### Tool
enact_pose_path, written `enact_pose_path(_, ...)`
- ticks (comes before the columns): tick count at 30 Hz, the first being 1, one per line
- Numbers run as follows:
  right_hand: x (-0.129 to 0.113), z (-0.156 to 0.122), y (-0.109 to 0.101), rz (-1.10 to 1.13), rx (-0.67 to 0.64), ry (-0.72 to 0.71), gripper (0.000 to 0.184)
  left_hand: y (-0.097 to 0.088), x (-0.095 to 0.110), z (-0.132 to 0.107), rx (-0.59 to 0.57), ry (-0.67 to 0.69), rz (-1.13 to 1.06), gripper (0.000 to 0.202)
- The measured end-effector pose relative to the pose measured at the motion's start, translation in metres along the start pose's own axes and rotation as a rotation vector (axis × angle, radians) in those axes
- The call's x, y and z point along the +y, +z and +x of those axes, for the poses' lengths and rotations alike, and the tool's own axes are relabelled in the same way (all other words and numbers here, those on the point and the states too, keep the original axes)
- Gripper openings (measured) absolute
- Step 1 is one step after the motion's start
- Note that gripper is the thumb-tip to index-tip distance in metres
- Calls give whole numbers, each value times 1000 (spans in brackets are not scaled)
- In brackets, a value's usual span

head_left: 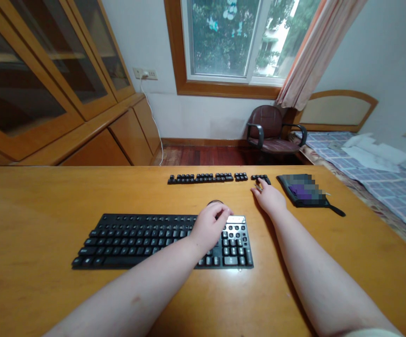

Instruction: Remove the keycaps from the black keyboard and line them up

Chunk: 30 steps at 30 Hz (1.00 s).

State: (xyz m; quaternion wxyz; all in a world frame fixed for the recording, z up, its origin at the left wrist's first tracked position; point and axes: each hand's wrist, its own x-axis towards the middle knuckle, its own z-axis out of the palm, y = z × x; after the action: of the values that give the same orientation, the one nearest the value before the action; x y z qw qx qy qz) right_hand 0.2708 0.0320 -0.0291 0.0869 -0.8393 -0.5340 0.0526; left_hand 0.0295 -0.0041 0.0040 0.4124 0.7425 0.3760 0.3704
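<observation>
The right hand [269,196] is reaching, fingers loosely apart, into the row of loose keycaps [218,178] while the left hand [210,227], curled, is steadying the keyboard [146,241], so probably the next move is pinching one cap carefully.

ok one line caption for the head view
Left hand on black keyboard, right hand at row of loose keycaps.

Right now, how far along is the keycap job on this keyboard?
Many keycaps already lie in a row beyond the keyboard. The right hand reaches the row's right end; the left hand rests by the bare numpad corner. Most keys remain on.
</observation>
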Motion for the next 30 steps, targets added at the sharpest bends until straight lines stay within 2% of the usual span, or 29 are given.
enact_pose_path(4,2,0,1,49,21,11,59,0,-1,0,-5,-2,5,22)
enact_pose_path(7,3,-3,-2,174,186,-8,63,0,-1,0,1,-6,-1,22)
enact_pose_path(9,2,-8,-5,312,385,-114,54,0,-1,0,4,-8,-9,22)
enact_pose_path(11,-2,-17,-9,467,557,-294,39,0,-2,-1,7,-11,-18,22)
enact_pose_path(14,-16,-39,-16,673,670,-526,32,0,-4,-1,31,-37,-41,25)
enact_pose_path(15,-22,-48,-18,737,656,-556,32,0,-5,-1,45,-51,-55,26)
enact_pose_path(16,-28,-56,-20,803,589,-603,34,0,-6,-2,61,-64,-71,28)
enact_pose_path(19,-47,-78,-24,861,259,-798,33,0,-7,-2,101,-82,-124,30)
enact_pose_path(21,-56,-86,-24,831,128,-907,33,1,-7,-2,129,-81,-156,29)
enact_pose_path(24,-62,-88,-21,801,55,-963,34,1,-7,-2,155,-77,-189,27)
enact_pose_path(30,-62,-82,-14,670,-122,-963,37,2,-9,-1,144,-77,-190,21)
